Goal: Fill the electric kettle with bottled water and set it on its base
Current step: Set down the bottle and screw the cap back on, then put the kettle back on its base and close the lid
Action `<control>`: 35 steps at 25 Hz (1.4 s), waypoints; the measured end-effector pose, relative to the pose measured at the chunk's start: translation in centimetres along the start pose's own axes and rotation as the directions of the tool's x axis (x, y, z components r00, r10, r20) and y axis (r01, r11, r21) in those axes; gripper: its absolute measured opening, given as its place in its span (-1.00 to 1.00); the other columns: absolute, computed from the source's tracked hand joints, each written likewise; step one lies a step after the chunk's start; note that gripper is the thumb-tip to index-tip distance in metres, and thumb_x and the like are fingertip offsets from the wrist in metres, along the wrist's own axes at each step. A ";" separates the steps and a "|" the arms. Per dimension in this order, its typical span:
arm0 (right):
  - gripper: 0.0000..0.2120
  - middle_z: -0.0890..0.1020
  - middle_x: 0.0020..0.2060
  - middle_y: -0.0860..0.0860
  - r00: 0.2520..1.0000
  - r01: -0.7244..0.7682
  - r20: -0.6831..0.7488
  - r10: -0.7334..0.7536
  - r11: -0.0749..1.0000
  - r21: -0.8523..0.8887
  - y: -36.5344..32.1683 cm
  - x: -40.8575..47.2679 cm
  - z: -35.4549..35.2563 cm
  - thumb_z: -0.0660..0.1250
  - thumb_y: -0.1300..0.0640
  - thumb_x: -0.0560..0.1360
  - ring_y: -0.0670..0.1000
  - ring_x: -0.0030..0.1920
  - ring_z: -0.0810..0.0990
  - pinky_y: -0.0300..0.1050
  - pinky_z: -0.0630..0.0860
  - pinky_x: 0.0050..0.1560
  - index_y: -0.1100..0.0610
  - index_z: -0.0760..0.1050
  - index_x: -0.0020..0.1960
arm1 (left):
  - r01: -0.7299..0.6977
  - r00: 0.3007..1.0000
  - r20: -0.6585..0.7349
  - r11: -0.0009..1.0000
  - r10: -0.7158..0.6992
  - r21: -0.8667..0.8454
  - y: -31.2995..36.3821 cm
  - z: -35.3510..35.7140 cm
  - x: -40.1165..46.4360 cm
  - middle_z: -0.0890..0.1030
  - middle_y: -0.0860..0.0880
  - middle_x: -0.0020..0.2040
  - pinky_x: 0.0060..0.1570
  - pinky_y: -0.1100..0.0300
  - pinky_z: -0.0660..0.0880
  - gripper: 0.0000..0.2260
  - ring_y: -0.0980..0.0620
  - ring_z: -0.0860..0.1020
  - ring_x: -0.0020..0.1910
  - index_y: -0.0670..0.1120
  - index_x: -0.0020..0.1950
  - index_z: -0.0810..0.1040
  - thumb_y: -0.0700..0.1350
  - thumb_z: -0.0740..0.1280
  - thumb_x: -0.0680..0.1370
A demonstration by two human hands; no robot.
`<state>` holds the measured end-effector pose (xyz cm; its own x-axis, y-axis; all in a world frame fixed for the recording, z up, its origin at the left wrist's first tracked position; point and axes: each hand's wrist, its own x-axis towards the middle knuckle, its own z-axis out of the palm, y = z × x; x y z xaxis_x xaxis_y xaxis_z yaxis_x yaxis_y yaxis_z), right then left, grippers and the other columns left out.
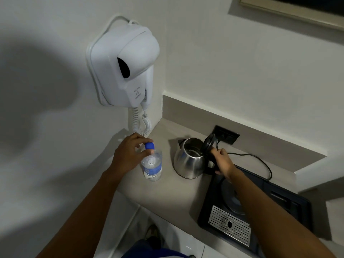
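As R hand (pixel 222 161) hides kettle (pixel 189 161) handle, base (pixel 232 200) partly covered

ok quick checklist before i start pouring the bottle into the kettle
1. Kettle lid open: ok, flipped up.
2. Kettle steadied: ok, right hand grips the black handle.
3. Bottle cap off: not ok, the blue cap sits on the bottle, left hand fingers on it.
4. Bottle holds water: ok, it looks partly full.
5. Kettle empty: cannot tell, the inside only shows reflections.
6. Base free: ok, the kettle stands on the counter beside it.
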<state>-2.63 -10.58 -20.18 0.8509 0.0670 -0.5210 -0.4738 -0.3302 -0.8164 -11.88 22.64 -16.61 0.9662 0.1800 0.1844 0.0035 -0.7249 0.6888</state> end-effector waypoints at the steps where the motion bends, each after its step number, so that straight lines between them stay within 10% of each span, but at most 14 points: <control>1: -0.23 0.53 0.13 0.10 1.000 -0.006 0.012 0.006 1.000 -0.024 -0.2 0.1 -0.1 0.28 -0.45 0.30 0.10 0.07 0.52 0.24 0.53 0.16 0.14 0.36 0.21 | -0.047 0.999 -0.013 0.995 0.048 0.087 0.3 0.0 0.0 0.57 0.16 0.05 -0.09 0.02 0.53 -0.67 0.09 0.52 -0.08 0.20 0.11 0.60 0.13 0.50 0.37; 7: 0.17 0.56 0.03 0.09 0.990 -0.078 -0.138 0.023 0.907 -0.413 -2.3 1.9 2.3 0.32 -0.64 -0.08 0.16 0.01 0.56 0.07 0.51 -0.02 0.18 0.44 0.24 | -0.325 0.880 -0.239 0.888 0.410 0.325 4.0 2.0 -0.6 0.57 -0.01 0.19 0.07 0.16 0.32 -0.66 -0.03 0.48 0.12 -0.01 0.18 0.56 0.07 0.40 0.45; 12: 0.21 0.57 0.16 0.16 0.991 -0.085 -0.133 0.031 0.903 -0.422 -2.6 1.7 2.4 0.37 -0.61 -0.03 0.20 0.10 0.56 0.03 0.46 -0.07 0.22 0.39 0.34 | -0.444 0.896 0.123 0.878 0.427 0.181 7.7 7.8 0.2 0.40 -0.03 0.41 0.24 0.02 0.38 -0.57 -0.03 0.36 0.35 -0.04 0.39 0.42 0.01 0.32 0.53; 19: -0.60 0.61 0.07 0.17 0.973 0.195 -0.041 -0.228 0.902 -0.386 1.1 -1.2 0.2 0.47 0.06 0.46 0.18 0.08 0.60 0.18 0.55 0.15 0.18 0.41 0.18 | -0.354 0.843 0.513 0.885 0.162 0.302 7.0 13.5 2.8 -0.07 -0.06 0.60 0.45 -0.09 0.18 -0.46 -0.05 -0.07 0.56 -0.15 0.53 0.16 0.02 0.21 0.61; 27: -0.68 0.61 -0.06 0.06 0.921 0.352 0.001 -0.391 0.828 -0.436 -0.1 -6.3 -7.0 0.44 0.09 0.49 0.07 -0.06 0.59 -0.07 0.50 -0.06 0.16 0.46 0.16 | -0.595 0.796 0.224 0.793 0.562 0.128 10.9 13.2 2.8 0.33 -0.11 0.50 0.27 -0.06 0.34 -0.71 -0.11 0.33 0.44 -0.07 0.28 0.57 -0.04 0.31 0.58; 35: -0.68 0.63 -0.01 0.22 0.936 0.282 -0.062 -0.346 0.843 -0.459 5.1 -10.9 -16.1 0.45 0.15 0.50 0.22 0.02 0.62 0.20 0.56 0.08 0.22 0.46 0.17 | -0.645 0.706 0.330 0.762 0.626 -0.066 17.2 19.3 0.6 0.40 0.00 0.45 0.33 -0.09 0.26 -0.76 -0.02 0.26 0.45 0.06 0.16 0.64 0.08 0.33 0.54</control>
<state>-10.60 -28.18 -14.62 0.9746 0.1190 -0.1897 -0.0559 -0.6912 -0.7205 -6.23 -2.61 -18.17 0.7696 -0.5466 0.3301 -0.6372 -0.6245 0.4516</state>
